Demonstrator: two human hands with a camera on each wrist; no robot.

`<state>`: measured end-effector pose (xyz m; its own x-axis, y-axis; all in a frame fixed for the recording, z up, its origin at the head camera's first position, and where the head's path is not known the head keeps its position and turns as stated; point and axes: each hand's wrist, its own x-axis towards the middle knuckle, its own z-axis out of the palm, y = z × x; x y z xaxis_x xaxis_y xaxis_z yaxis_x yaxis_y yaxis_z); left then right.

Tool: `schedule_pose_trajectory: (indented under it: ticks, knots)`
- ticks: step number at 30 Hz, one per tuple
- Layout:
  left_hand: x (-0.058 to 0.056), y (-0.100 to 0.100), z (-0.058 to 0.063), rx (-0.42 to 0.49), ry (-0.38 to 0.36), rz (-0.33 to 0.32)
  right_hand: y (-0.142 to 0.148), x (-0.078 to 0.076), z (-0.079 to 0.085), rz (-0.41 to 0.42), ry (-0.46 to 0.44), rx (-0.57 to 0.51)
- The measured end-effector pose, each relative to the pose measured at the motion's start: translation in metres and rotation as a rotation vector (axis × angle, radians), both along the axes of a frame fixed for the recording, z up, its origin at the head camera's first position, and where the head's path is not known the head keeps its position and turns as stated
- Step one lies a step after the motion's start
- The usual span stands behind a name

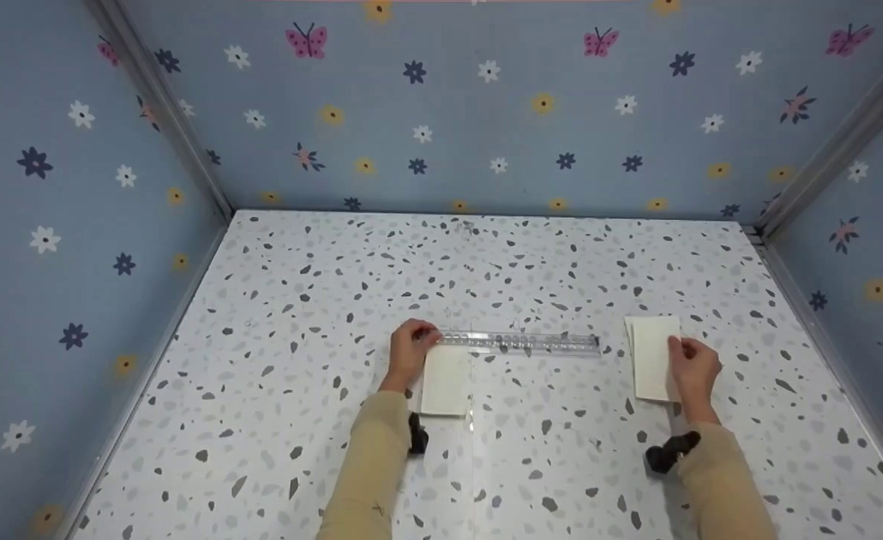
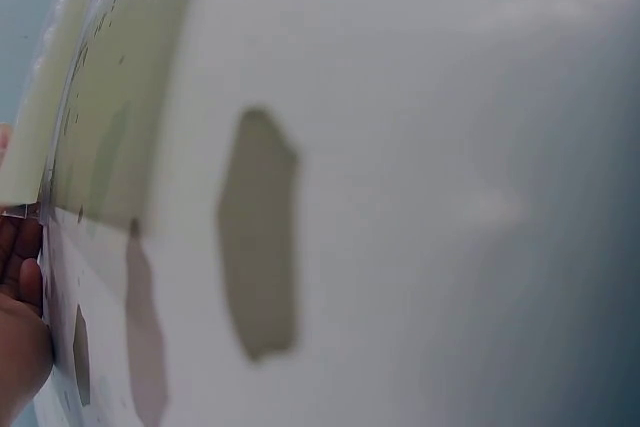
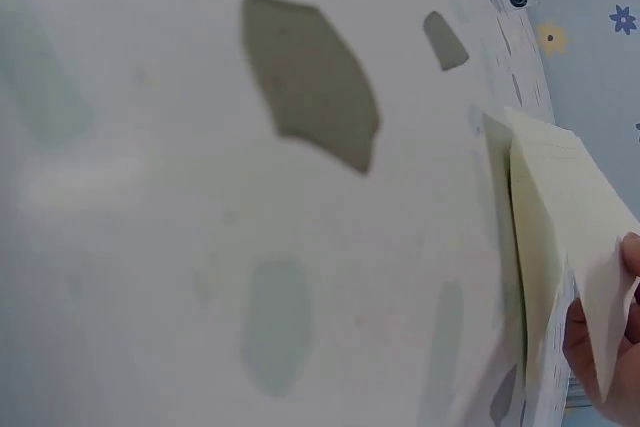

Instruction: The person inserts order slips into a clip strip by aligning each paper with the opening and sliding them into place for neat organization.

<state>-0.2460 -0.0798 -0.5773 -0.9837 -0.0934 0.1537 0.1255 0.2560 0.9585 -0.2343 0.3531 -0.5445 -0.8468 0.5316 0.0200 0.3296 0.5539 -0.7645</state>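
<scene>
My left hand (image 1: 409, 352) pinches the left end of a clear plastic strip (image 1: 531, 343) that has rows of round marks, like a ruler. A cream paper piece (image 1: 445, 386) lies under that end and reaches toward me; whether the fingers also grip it cannot be told. In the left wrist view the hand (image 2: 20, 317) shows only at the left edge, beside the pale sheet (image 2: 115, 117). On the right, my right hand (image 1: 696, 371) holds a folded cream paper (image 1: 653, 360) by its right edge. Its layers stand apart in the right wrist view, with fingers (image 3: 630, 252) on the top one.
A white speckled table (image 1: 531, 285) carries everything. Blue flowered panels (image 1: 456, 112) enclose its back and sides, with metal frame edges (image 1: 163, 105) at the corners. Dark wrist cameras (image 1: 670, 454) sit at both sleeves.
</scene>
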Motion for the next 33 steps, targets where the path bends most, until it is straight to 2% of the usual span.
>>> schedule_pose_trajectory:
  ticks: [12,20,27,33]
  knots:
    - [0.0,0.002,0.001,0.01,0.023,0.007,-0.005,0.003,-0.001,0.015,-0.052,-0.032]
    - [-0.001,0.002,0.0,0.004,-0.018,0.016,-0.012,0.008,0.0,0.017,-0.07,-0.077]
    - [0.0,0.001,0.0,-0.026,0.048,0.012,-0.018,0.013,-0.001,0.004,-0.06,-0.113]
    - [0.001,0.001,0.002,-0.025,0.0,0.019,-0.025,0.019,0.001,0.013,-0.101,-0.139]
